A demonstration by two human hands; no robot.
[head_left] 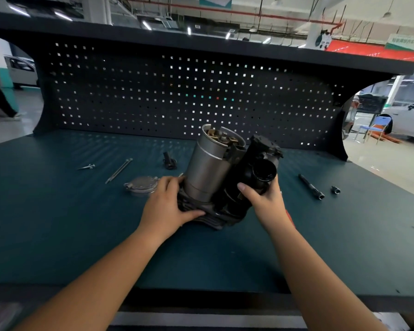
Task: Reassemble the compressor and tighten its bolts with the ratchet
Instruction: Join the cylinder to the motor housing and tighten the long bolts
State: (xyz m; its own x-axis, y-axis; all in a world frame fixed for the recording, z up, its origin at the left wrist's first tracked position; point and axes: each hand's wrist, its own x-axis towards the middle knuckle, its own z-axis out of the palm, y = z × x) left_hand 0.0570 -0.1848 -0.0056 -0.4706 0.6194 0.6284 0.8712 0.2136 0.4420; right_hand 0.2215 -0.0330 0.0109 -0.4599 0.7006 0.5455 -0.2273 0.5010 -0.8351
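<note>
I am holding the silver-and-black metal compressor (210,173) on the teal tabletop (58,223), left grip (167,206) clasping its finned base, right grip (263,201) clasping its black head, its long axis tilting up-right, the round grey metal cover (141,185) lying just beside the left grip.

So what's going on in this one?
A person holds a compressor tilted on the workbench, left hand gripping its finned base, right hand its black end. The motor's top is open. A round metal cover and long bolts lie to the left, an extension bar and socket to the right, untouched.
</note>
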